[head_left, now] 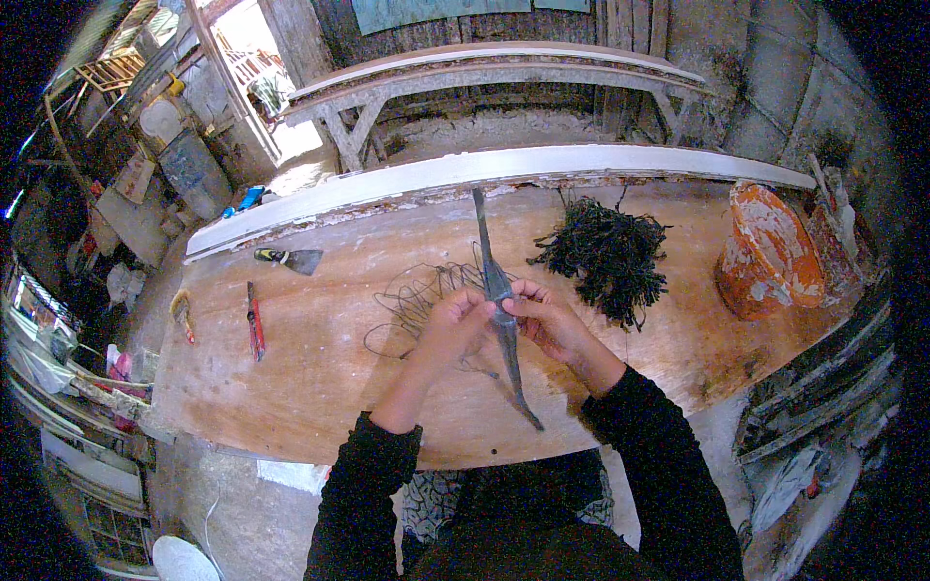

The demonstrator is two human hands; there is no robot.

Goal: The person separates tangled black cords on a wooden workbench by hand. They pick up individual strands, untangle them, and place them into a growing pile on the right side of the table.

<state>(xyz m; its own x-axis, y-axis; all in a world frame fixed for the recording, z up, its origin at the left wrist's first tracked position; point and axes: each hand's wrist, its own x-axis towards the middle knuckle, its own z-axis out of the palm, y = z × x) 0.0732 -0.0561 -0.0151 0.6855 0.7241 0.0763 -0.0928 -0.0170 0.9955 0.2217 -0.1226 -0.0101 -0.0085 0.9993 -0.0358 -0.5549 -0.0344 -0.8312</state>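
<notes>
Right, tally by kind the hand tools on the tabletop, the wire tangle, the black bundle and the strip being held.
Scraper: 1
Red-handled tool: 1
Brush-like tool: 1
Wire tangle: 1
Black bundle: 1
Dark strip held in the fingers: 1
Total: 6

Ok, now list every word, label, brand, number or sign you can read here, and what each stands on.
None can be read.
Scraper handle: any marking is too small to make out.
Orange bucket: pale smears, no legible lettering.
Dark strip: no lettering visible.
</notes>
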